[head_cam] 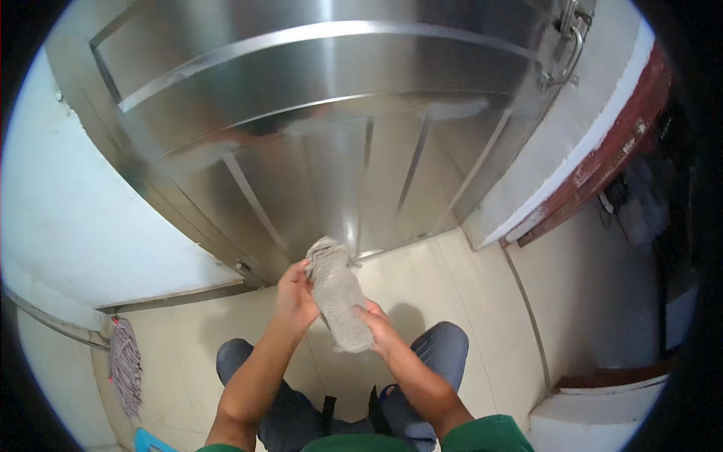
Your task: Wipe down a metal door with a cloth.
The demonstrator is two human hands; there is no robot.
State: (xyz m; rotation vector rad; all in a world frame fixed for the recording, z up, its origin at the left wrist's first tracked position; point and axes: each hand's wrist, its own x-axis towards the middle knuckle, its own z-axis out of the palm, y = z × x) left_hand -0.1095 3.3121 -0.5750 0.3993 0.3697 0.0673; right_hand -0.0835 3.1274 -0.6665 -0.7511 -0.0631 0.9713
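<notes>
A folded grey-beige cloth point(339, 294) is held between my two hands, above the tiled floor and in front of my knees. My left hand point(296, 296) grips its left side, near the upper end. Lower down, my right hand point(377, 325) holds the right edge with the thumb on top of the fabric. The fingers under the cloth are hidden. Beyond it stands a shut stainless-steel door point(316, 135) with raised ribs and dull, smeary patches on its lower panels.
A latch with a handle point(570, 53) is at the door's upper right. A string mop head point(125, 367) rests by the left wall, near a blue plastic item point(149, 439). Reddish-brown wood trim point(604, 164) borders the opening on the right. Pale tiles point(169, 361) cover the floor.
</notes>
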